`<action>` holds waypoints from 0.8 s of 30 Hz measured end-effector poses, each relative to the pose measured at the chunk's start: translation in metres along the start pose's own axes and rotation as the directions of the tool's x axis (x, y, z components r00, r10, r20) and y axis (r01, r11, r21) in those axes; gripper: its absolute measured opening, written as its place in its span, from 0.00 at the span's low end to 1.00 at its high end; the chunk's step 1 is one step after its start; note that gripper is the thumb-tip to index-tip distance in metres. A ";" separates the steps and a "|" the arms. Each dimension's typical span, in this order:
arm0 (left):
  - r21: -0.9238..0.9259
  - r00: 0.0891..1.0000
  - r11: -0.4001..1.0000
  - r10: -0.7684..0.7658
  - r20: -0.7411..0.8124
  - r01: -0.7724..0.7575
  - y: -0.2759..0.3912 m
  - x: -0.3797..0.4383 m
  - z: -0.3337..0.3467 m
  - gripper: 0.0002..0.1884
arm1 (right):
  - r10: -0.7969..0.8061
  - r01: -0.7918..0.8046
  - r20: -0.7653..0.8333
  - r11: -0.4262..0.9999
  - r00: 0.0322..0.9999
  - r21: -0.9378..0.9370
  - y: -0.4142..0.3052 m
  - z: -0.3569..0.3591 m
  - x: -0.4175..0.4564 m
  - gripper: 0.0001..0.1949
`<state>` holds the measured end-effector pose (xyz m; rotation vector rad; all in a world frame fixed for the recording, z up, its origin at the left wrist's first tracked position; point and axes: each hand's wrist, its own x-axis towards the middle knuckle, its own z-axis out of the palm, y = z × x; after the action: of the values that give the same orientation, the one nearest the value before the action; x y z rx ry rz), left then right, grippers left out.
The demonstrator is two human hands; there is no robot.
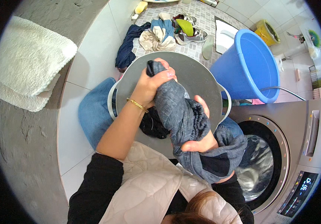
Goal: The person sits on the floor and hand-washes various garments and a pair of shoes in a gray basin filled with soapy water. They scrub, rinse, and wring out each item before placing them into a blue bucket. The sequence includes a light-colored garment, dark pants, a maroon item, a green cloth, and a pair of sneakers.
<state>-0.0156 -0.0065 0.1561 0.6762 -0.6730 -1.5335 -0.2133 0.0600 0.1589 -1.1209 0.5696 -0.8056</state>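
Note:
A dark grey knit garment (171,100) with a gathered elastic edge and black patches is bunched between my hands. My left hand (157,81), with a gold bangle on the wrist, squeezes its upper end. Lower down, my right hand (202,137) grips the cloth, and part of the garment drapes over my right forearm. Both hands are above a large grey basin (197,70) with a white rim and side handles. Inside the basin, under the garment, lies a black piece of clothing (153,124), partly hidden by my left arm.
Right of the basin stands a tall blue bucket (225,64), behind a front-loading washing machine (292,134) with a lit display. Beyond the basin lie dark blue clothing (129,44), a beige and blue garment (159,33) and sneakers (188,36). A white towel (34,56) rests on the left ledge.

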 end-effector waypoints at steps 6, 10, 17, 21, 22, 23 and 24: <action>0.794 0.995 0.608 -0.089 0.040 0.023 -0.004 0.021 -0.006 0.08 | 0.012 -0.066 -0.135 0.913 0.991 -0.402 0.024 0.004 0.019 0.49; 0.987 0.991 0.095 -0.016 0.131 -0.129 -0.046 0.029 -0.012 0.14 | 0.046 -0.203 -0.296 0.825 0.954 -0.527 0.088 -0.016 0.026 0.49; 0.883 0.919 -0.448 -0.391 -0.055 -0.138 -0.127 0.025 -0.034 0.12 | 0.133 -0.246 -0.266 0.854 0.955 -0.459 0.210 -0.038 0.023 0.57; 0.851 0.873 -0.524 -0.421 -0.244 -0.015 -0.174 0.024 -0.065 0.12 | 0.334 -0.477 -0.350 0.716 0.875 -0.510 0.225 -0.037 0.018 0.56; 0.851 0.871 -0.524 -0.400 -0.287 0.039 -0.176 0.020 -0.074 0.13 | 0.410 -0.536 -0.347 0.687 0.844 -0.491 0.220 -0.035 0.019 0.56; 0.848 0.865 -0.522 -0.378 -0.329 0.094 -0.179 0.019 -0.083 0.13 | 0.483 -0.592 -0.343 0.653 0.806 -0.473 0.215 -0.033 0.021 0.56; 0.867 0.791 -0.478 -0.472 -0.388 0.140 -0.169 0.023 -0.078 0.15 | 0.548 -0.648 -0.347 0.613 0.761 -0.453 0.208 -0.037 0.021 0.56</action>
<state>-0.0692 -0.0207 -0.0233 2.3344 -2.3020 -1.1178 -0.1710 0.0666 -0.0495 -1.2625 1.3182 -0.1209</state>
